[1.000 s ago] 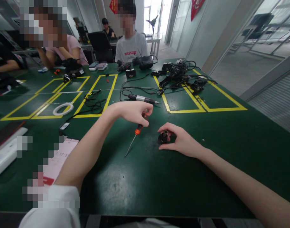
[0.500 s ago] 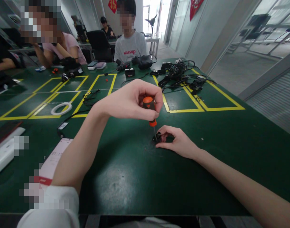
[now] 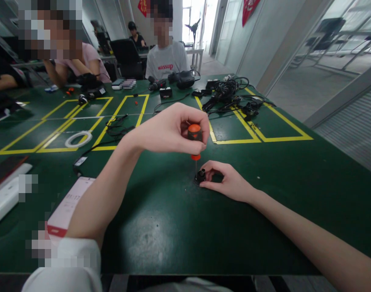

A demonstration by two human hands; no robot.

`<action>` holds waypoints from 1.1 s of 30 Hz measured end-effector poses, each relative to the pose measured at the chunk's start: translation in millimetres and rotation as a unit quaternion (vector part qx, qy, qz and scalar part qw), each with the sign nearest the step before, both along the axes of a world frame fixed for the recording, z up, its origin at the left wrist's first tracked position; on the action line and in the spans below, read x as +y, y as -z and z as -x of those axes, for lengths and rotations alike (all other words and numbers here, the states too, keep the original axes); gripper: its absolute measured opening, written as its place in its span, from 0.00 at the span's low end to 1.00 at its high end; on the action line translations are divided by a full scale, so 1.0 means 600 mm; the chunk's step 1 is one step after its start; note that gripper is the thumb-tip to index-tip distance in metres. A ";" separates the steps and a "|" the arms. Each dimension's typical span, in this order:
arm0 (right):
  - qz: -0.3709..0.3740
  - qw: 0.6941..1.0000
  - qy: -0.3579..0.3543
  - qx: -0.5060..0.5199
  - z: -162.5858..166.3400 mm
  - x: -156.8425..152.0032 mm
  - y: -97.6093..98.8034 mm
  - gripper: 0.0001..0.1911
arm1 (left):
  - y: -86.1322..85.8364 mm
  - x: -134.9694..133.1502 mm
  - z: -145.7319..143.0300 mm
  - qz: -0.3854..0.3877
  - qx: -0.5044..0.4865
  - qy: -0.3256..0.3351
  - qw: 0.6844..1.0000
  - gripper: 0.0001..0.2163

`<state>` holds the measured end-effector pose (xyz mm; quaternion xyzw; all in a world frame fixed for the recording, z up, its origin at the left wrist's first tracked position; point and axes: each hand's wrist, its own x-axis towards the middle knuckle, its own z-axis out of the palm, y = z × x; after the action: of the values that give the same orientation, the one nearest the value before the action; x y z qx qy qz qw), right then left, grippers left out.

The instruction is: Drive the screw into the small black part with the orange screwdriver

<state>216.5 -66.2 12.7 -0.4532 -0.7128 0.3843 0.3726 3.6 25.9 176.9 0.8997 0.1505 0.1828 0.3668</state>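
Head view: green table (image 3: 264, 227)
Left hand (image 3: 173, 129): closed around the screwdriver (image 3: 195, 140), held upright
Right hand (image 3: 228, 180): pinched on the small black part (image 3: 200, 176), resting on the table
Screwdriver tip: set on the part

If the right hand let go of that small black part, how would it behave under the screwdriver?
The small black part looks light, so it would likely slide or spin on the smooth green table. The right hand pins it while the left hand holds the screwdriver upright.
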 end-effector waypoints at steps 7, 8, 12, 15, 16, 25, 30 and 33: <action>0.002 1.000 0.003 0.005 0.001 0.001 0.002 0.17 | 0.007 -0.003 -0.005 -0.035 -0.014 0.014 0.999 0.03; 0.005 1.000 0.004 0.006 0.001 0.000 0.002 0.16 | 0.009 -0.004 -0.006 -0.053 -0.019 0.015 0.998 0.04; 0.012 1.000 0.006 0.006 0.002 0.000 -0.001 0.16 | 0.018 -0.010 -0.014 -0.131 -0.036 0.005 0.991 0.10; 0.015 1.000 0.006 0.002 0.002 -0.001 -0.002 0.16 | 0.023 -0.015 -0.021 -0.190 -0.050 -0.017 0.980 0.15; 0.016 1.000 0.005 0.000 0.002 -0.001 -0.003 0.15 | 0.025 -0.016 -0.023 -0.209 -0.052 -0.029 0.976 0.17; -0.016 1.000 0.006 -0.001 0.003 0.000 0.000 0.14 | 0.040 -0.019 -0.038 -0.262 -0.081 -0.043 0.961 0.15; -0.024 1.000 0.008 -0.013 0.003 -0.001 -0.003 0.15 | 0.032 -0.019 -0.030 -0.226 -0.080 -0.003 0.971 0.14; -0.023 1.000 0.005 -0.017 0.003 -0.001 -0.003 0.15 | 0.033 -0.017 -0.028 -0.192 -0.114 0.002 0.975 0.16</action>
<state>215.0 -67.0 14.3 -0.4548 -0.7250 0.3584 0.3730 20.2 15.5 157.2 0.9269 0.0681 0.3085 0.2024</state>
